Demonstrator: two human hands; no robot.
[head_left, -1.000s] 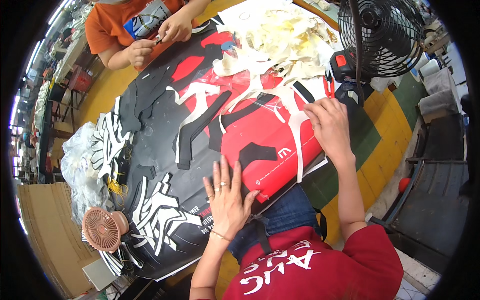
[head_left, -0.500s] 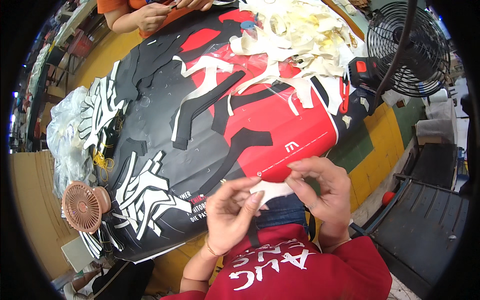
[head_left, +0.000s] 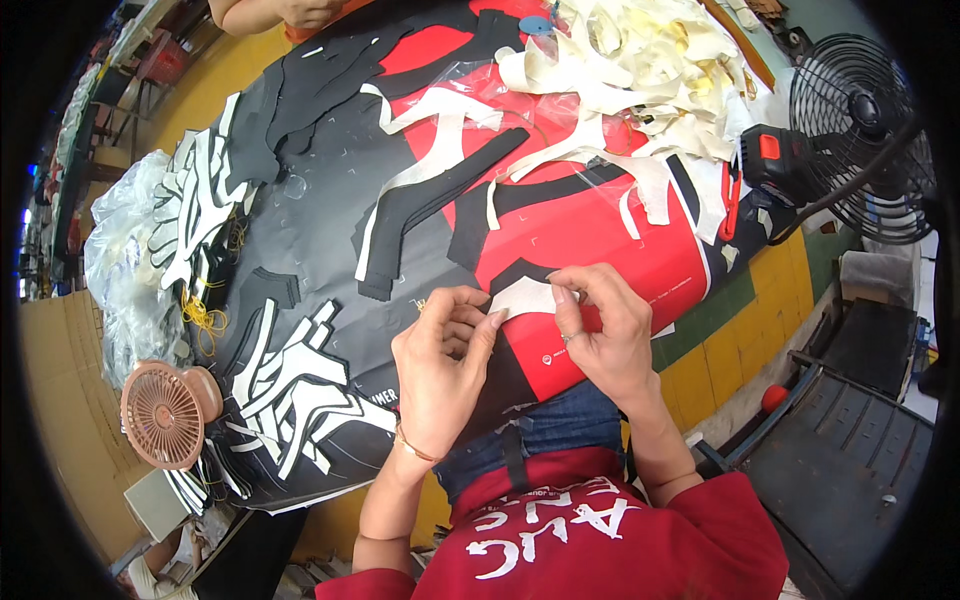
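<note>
A small curved white fabric piece [head_left: 526, 297] is stretched between my hands above the near part of the table. My left hand [head_left: 442, 368] pinches its left end between thumb and fingers. At its right end, my right hand [head_left: 606, 332] has it between thumb and forefinger. Just beyond it shows the edge of a black cut piece [head_left: 524, 269], mostly covered by the white piece and my hands. Farther off lie stacked black strips [head_left: 400, 236] with a white strip along them, and branching cream offcuts [head_left: 585, 140].
White pieces with black edges lie in a near-left pile [head_left: 300, 385] and a far-left pile [head_left: 195, 205]. A pink fan [head_left: 165, 413] stands at the left. Cream scraps [head_left: 640, 60] heap at the back, beside a black fan [head_left: 860, 110]. Across the table is another person's hand [head_left: 312, 10].
Both hands have moved forward over the table with the white piece, which now lies over the black piece. The view has shifted slightly.
</note>
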